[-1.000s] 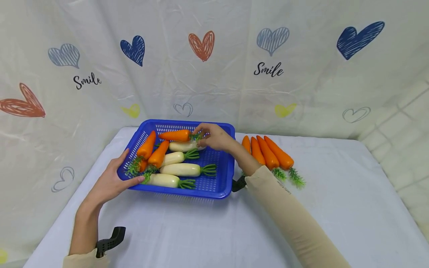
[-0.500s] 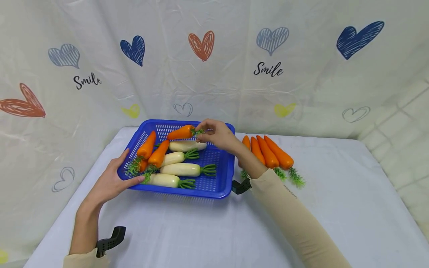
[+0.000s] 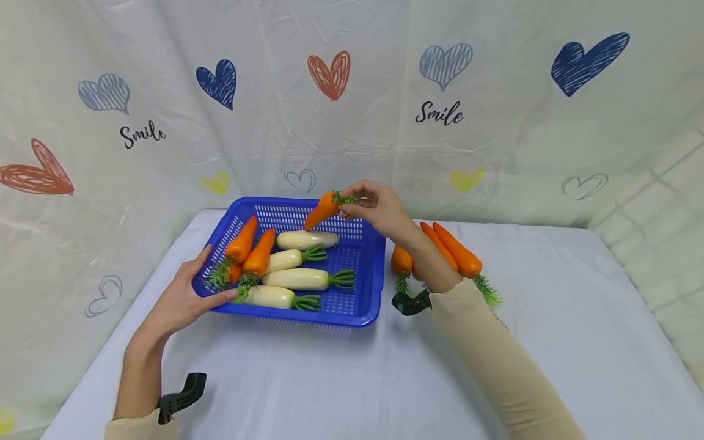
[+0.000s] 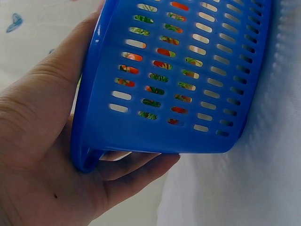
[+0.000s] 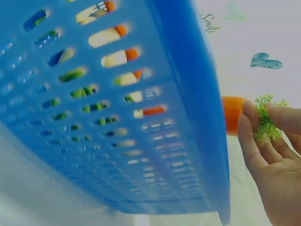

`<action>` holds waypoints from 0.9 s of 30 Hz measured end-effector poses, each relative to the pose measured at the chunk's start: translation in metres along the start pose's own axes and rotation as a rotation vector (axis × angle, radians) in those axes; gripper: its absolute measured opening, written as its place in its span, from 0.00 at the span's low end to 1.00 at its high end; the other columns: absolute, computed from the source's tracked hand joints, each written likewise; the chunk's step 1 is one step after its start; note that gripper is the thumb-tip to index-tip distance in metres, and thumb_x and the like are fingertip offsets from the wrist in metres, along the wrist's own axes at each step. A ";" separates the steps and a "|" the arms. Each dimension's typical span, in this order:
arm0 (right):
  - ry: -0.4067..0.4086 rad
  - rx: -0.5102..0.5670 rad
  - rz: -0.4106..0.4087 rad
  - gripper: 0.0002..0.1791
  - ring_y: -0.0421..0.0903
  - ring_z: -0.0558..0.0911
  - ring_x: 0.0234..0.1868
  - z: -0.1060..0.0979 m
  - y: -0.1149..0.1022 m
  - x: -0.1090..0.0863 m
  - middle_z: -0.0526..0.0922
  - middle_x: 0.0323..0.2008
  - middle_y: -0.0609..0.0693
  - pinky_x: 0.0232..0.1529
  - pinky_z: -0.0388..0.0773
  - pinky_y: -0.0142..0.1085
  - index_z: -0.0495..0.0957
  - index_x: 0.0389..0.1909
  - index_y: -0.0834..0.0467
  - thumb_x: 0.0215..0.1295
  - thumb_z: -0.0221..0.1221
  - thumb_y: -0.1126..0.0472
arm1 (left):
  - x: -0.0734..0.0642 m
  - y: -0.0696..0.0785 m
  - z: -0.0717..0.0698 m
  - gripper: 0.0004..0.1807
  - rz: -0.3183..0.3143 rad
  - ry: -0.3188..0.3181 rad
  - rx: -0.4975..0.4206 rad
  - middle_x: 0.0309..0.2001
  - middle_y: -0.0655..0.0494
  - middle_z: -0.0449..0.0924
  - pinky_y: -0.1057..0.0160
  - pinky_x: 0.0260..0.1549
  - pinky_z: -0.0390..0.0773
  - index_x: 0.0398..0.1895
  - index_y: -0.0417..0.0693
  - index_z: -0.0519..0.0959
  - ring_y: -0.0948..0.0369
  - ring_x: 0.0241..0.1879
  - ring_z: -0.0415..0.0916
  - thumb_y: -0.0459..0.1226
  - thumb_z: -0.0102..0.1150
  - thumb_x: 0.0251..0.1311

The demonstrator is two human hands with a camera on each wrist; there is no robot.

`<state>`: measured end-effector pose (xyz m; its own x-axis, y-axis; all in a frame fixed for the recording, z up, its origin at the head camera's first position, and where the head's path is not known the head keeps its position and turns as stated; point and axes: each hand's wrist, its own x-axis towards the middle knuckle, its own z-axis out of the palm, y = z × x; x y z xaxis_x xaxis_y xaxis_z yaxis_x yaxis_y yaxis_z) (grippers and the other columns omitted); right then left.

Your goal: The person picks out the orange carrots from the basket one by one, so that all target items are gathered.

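Observation:
In the head view, my right hand (image 3: 379, 208) pinches an orange carrot (image 3: 322, 209) at its leafy green top. The carrot's tip points down and left, over the back part of a blue plastic basket (image 3: 371, 305). In the right wrist view the carrot's orange body (image 5: 233, 115) shows between my fingers and the basket rim. My left hand (image 3: 184, 297) holds the basket's left end, thumb over the front rim; in the left wrist view its fingers (image 4: 141, 176) reach along the outer wall. Inside lie several white radishes (image 3: 297, 279) and several carrots (image 3: 240, 240) piled at the left.
On the white-covered table (image 3: 264, 379), right of the basket, several carrots (image 3: 459, 252) lie side by side, some partly behind my right forearm. A hanging sheet (image 3: 374, 140) printed with hearts stands close behind the basket.
My right hand has lifted the carrot from the back of the basket, up and to the right, and it now tilts tip down. The left hand and the basket stay in place.

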<state>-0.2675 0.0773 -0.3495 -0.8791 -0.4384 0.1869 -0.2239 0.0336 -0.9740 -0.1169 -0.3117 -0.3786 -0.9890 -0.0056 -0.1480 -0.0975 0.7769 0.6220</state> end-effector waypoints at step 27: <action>0.128 -0.015 -0.173 0.13 0.43 0.88 0.46 -0.022 -0.028 -0.037 0.87 0.47 0.49 0.55 0.85 0.32 0.80 0.55 0.65 0.72 0.62 0.68 | 0.000 0.001 0.001 0.64 0.018 -0.013 0.007 0.78 0.23 0.45 0.22 0.65 0.65 0.86 0.57 0.32 0.28 0.68 0.59 0.59 0.68 0.62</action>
<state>-0.2384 0.1126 -0.3258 -0.8732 -0.3216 0.3663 -0.3810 -0.0185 -0.9244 -0.1167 -0.3107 -0.3789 -0.9890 0.0168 -0.1469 -0.0787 0.7812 0.6192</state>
